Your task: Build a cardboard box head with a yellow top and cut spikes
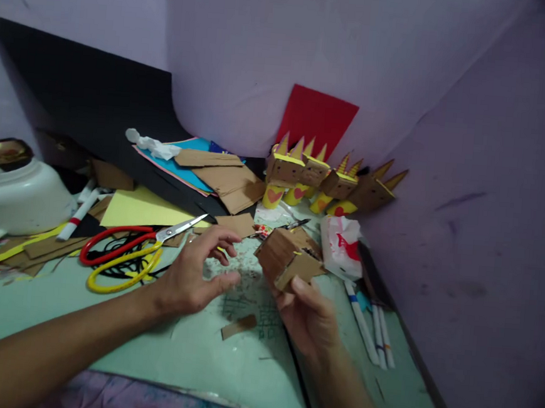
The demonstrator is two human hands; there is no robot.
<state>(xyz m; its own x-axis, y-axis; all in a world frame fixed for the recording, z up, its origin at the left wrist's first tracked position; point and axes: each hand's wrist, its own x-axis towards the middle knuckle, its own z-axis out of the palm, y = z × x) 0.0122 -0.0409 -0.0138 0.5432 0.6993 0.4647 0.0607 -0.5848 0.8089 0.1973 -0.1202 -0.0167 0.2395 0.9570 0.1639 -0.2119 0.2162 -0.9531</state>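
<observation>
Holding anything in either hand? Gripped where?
Right hand: a small cardboard box, held by its near lower end, thumb on the near panel. Left hand: open, holding nothing.

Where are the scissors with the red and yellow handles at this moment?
In the head view, the scissors lie left of centre, beside the left hand and in front of the yellow sheet.

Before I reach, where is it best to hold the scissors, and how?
I would probably take the scissors by the yellow handle, from the near side: its wide loop lies closest to you, while the blades point away toward the right.
</observation>
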